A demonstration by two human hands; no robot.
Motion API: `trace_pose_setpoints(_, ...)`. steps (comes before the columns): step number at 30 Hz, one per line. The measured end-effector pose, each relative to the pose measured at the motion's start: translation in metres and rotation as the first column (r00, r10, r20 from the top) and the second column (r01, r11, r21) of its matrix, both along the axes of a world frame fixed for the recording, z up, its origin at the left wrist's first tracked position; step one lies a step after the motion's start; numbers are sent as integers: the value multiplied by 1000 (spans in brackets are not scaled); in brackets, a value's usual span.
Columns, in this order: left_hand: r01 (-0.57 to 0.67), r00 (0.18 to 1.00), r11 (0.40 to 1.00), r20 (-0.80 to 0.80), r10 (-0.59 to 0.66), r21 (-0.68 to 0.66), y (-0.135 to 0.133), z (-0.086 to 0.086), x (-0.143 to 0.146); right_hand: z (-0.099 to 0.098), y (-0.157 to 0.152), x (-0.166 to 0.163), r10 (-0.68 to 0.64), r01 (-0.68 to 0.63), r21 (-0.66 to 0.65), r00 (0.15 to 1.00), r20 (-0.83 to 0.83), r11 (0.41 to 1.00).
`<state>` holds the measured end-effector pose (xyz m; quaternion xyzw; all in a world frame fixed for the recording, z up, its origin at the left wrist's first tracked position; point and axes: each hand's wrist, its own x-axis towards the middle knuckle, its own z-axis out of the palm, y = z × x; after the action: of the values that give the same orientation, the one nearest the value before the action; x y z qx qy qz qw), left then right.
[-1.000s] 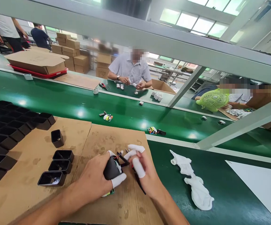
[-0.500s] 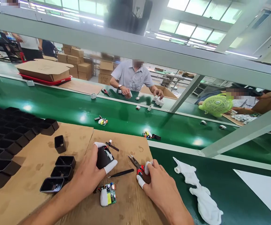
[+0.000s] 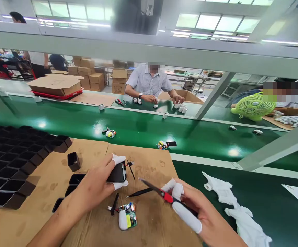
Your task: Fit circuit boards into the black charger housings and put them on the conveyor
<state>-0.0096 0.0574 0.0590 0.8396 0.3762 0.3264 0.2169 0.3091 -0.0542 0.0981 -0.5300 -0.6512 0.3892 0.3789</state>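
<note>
Lifted off the bench since a moment ago, the red-handled cutters (image 3: pixel 164 195) sit clamped in the right hand (image 3: pixel 203 219), left hand (image 3: pixel 94 188) gripping the black housing (image 3: pixel 116 172) just left; steady its protruding wires before snipping.

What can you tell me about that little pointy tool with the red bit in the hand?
It is a pair of small cutters with slim dark metal blades that come to a point and a red part at the joint where the handles begin. The right hand holds it in the air above the cardboard mat, handles hidden in the palm, white finger cots on the gripping fingers. It is tilted, tip aimed up and left toward the black housing in the left hand. The blades look nearly closed and touch nothing.
</note>
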Motion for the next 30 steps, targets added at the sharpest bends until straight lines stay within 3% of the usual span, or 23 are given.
trace_pose_setpoints(3,34,999,999,-3,-34,30,2,-7,-1,-1,-2,-12,21,-25,40,996,92,999)
trace_pose_setpoints(8,79,994,994,-81,-73,79,1,-16,0,-8,1,-22,79,-80,-1,975,207,997)
trace_pose_setpoints(17,167,959,968,-258,-115,187,-4,-13,3,-16,-3,-26,62,-65,-2,954,295,998)
trace_pose_setpoints(21,194,956,965,-256,-146,174,-5,-16,3,-21,-1,-29,25,-8,-57,950,312,998)
trace_pose_setpoints(25,177,965,971,-220,-139,162,-5,-20,2,-25,1,-31,68,-53,-49,926,371,997)
trace_pose_setpoints(30,204,970,979,-142,-199,17,-7,2,1,-31,-2,-33,67,-81,22,925,374,996)
